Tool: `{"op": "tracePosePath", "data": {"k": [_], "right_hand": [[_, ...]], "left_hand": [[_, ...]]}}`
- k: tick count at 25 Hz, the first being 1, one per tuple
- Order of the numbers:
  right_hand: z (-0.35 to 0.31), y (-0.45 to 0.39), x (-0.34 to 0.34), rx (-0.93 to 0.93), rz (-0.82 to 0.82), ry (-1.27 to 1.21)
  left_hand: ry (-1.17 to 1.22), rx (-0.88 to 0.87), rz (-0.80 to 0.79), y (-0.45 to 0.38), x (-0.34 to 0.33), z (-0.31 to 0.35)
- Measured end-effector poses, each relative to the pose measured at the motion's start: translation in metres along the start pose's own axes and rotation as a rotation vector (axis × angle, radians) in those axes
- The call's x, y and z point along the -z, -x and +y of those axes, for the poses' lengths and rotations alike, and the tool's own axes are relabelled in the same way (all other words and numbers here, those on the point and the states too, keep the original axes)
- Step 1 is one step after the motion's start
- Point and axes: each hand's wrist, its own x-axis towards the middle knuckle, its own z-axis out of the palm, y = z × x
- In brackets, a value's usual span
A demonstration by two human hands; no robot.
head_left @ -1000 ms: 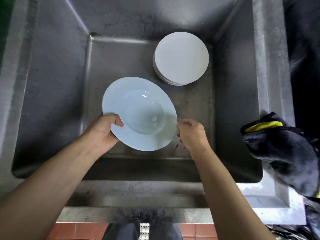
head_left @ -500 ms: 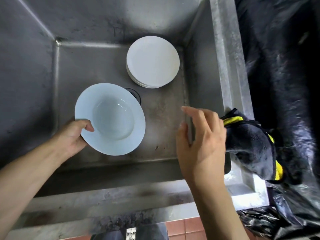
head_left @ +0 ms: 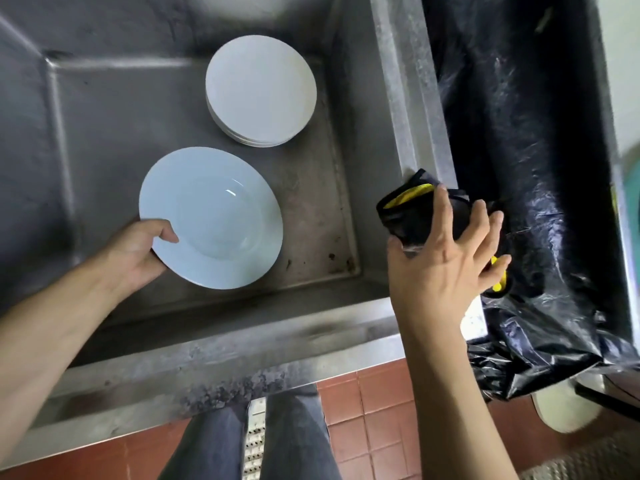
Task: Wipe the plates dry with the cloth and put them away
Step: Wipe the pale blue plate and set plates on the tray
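Right, nearest, the right hand [head_left: 446, 261] spreads wide over the cloth [head_left: 412, 216] on the sink [head_left: 214, 355] corner, nothing gripped yet; left hand [head_left: 138, 251] pinches a deep plate [head_left: 211, 218]. Beyond, a stack of plates [head_left: 261, 90] waits; wiping hasn't begun.

no readable text, no labels, no brands, no numbers on anything in view
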Motion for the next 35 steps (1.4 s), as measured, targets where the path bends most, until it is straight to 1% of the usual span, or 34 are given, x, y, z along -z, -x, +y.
{"op": "tracePosePath", "data": {"k": [2,5,8,10,12,15,17,19,21,23,24,27,30,32,35], "right_hand": [[0.003,-0.001,-0.003,0.019,-0.017,0.021],[0.001,-0.005,-0.001,0.047,0.010,0.015],[-0.002,-0.001,0.001,0.120,0.101,-0.170],[-0.017,0.008,-0.001,0.216,0.109,-0.320],[-0.041,0.019,-0.009,0.288,0.019,-0.406],[-0.078,0.026,-0.032,0.357,-0.196,-0.549],[-0.100,0.022,-0.056,0.334,-0.346,-0.649],[-0.121,0.013,-0.085,0.262,-0.486,-0.692],[-0.140,0.004,-0.114,0.208,-0.581,-0.717],[-0.154,-0.003,-0.141,0.183,-0.603,-0.756],[-0.160,-0.005,-0.152,0.186,-0.591,-0.768],[-0.182,-0.008,-0.178,0.230,-0.505,-0.785],[-0.211,-0.011,-0.197,0.183,-0.481,-0.835],[-0.228,-0.007,-0.206,0.188,-0.523,-0.830],[-0.242,0.012,-0.209,0.315,-0.624,-0.820]], "left_hand": [[-0.005,0.000,-0.009,-0.003,-0.005,0.000],[0.001,0.024,-0.008,-0.006,-0.009,0.001],[-0.003,0.053,0.021,-0.005,-0.009,0.001],[-0.016,0.056,0.023,-0.005,-0.006,0.003],[-0.027,0.054,0.013,-0.005,-0.004,0.004],[-0.020,0.050,0.007,-0.010,0.003,0.005],[-0.021,0.037,0.003,-0.014,0.010,0.005],[-0.021,0.041,0.011,-0.017,0.015,0.005],[-0.028,0.053,0.029,-0.020,0.022,0.004],[-0.008,0.062,0.057,-0.026,0.026,0.003],[0.040,0.075,0.080,-0.030,0.028,0.001],[0.183,0.113,0.155,-0.042,0.030,-0.004],[0.165,0.111,0.243,-0.055,0.033,-0.010],[0.148,0.099,0.262,-0.059,0.033,-0.011],[0.144,0.084,0.270,-0.061,0.032,-0.009]]}}
